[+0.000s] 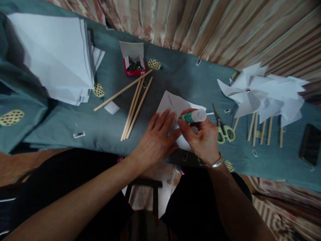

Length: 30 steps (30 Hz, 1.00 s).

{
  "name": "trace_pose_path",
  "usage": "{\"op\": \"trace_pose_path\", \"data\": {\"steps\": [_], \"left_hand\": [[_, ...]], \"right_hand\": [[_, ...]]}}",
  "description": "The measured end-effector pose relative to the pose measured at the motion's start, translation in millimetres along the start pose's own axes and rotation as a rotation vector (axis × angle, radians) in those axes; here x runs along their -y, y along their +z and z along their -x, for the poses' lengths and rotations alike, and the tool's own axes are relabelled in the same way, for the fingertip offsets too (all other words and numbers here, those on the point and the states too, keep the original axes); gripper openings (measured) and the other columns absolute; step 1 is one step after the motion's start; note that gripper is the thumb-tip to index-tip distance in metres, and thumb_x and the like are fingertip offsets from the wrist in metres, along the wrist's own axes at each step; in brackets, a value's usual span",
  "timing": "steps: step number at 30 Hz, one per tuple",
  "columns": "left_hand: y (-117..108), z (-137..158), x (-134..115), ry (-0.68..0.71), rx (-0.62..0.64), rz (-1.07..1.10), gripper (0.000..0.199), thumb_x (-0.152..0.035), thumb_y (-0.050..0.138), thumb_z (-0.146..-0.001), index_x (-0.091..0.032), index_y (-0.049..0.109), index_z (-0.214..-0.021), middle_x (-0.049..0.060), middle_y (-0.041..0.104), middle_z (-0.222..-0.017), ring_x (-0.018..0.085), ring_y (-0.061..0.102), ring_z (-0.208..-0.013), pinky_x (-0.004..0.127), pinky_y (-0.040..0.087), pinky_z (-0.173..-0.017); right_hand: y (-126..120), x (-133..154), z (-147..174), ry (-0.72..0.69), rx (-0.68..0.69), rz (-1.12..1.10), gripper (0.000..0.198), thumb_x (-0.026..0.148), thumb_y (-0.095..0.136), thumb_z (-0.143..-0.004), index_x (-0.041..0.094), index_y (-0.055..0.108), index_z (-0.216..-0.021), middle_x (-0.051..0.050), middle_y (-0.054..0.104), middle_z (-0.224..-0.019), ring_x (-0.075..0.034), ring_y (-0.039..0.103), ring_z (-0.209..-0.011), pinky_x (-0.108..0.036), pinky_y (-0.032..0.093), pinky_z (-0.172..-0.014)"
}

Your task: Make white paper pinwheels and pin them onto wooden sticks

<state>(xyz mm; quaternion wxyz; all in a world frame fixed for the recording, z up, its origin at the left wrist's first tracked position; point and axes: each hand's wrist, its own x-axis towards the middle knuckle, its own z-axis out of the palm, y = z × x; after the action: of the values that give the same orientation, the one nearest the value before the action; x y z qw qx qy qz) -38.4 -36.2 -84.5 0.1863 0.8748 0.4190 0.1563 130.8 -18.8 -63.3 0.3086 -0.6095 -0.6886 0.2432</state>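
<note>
A white sheet of paper (184, 102) with cut slits lies near the table's front edge. My left hand (160, 137) rests flat on its left part, fingers spread. In my right hand (204, 137) is a green and white glue stick (192, 116), gripped with its tip down toward the middle of the paper. The tip itself is hidden by my fingers. Just right of that hand lie scissors (223, 129) with pale green handles. Several wooden sticks (135, 107) lie to the left of the paper, beside a small white paper scrap (111, 107).
A stack of white paper (57, 57) occupies the left. Behind the sticks stands an opened red box (135, 68) of small metal pins. Finished white pinwheels (250, 90) on sticks overlap at the right, near a dark phone (310, 144). A striped curtain (188, 26) borders the back.
</note>
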Motion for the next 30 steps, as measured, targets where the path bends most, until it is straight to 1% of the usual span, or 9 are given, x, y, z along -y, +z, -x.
{"op": "trace_pose_path", "data": {"steps": [5, 10, 18, 24, 30], "left_hand": [[1.2, 0.0, 0.6, 0.009, -0.012, -0.005, 0.046, -0.034, 0.065, -0.088, -0.019, 0.057, -0.130, 0.022, 0.037, -0.153, 0.042, 0.027, -0.145, 0.063, 0.026, -0.114], [1.2, 0.2, 0.7, 0.009, -0.009, -0.008, 0.046, -0.034, 0.064, -0.088, -0.018, 0.057, -0.131, 0.022, 0.037, -0.153, 0.042, 0.028, -0.144, 0.063, 0.026, -0.114], [1.4, 0.9, 1.1, 0.008, -0.013, 0.006, 0.047, -0.033, 0.063, -0.089, -0.019, 0.055, -0.133, 0.020, 0.037, -0.153, 0.041, 0.027, -0.145, 0.063, 0.025, -0.115], [-0.4, 0.4, 0.4, 0.007, 0.004, 0.005, 0.046, -0.033, 0.064, -0.088, -0.018, 0.056, -0.131, 0.022, 0.038, -0.152, 0.041, 0.028, -0.145, 0.062, 0.024, -0.115], [2.6, 1.0, 1.3, 0.009, -0.017, 0.007, 0.043, -0.033, 0.066, -0.087, -0.021, 0.058, -0.127, 0.018, 0.036, -0.154, 0.041, 0.026, -0.146, 0.063, 0.025, -0.115]], "right_hand": [[-1.1, -0.3, 0.4, -0.045, 0.012, 0.027, 0.022, 0.036, 0.064, -0.087, 0.022, 0.064, -0.103, -0.002, 0.072, -0.090, -0.017, 0.064, -0.068, -0.030, 0.053, -0.064], [-3.8, 1.7, 1.4, -0.050, 0.043, 0.061, 0.022, 0.036, 0.064, -0.087, 0.023, 0.064, -0.105, -0.001, 0.072, -0.087, -0.017, 0.064, -0.067, -0.030, 0.053, -0.063], [-6.6, 3.0, 3.1, -0.057, 0.077, 0.063, 0.021, 0.035, 0.063, -0.088, 0.023, 0.064, -0.105, -0.002, 0.071, -0.089, -0.017, 0.064, -0.071, -0.030, 0.053, -0.065], [-8.5, 1.9, 4.7, -0.037, 0.096, 0.042, 0.021, 0.035, 0.063, -0.088, 0.021, 0.064, -0.104, -0.002, 0.070, -0.089, -0.017, 0.064, -0.072, -0.030, 0.053, -0.067], [-10.9, -2.2, 6.8, 0.010, 0.109, 0.027, 0.025, 0.039, 0.063, -0.088, 0.022, 0.064, -0.106, -0.003, 0.071, -0.093, -0.018, 0.066, -0.076, -0.032, 0.053, -0.070]]}}
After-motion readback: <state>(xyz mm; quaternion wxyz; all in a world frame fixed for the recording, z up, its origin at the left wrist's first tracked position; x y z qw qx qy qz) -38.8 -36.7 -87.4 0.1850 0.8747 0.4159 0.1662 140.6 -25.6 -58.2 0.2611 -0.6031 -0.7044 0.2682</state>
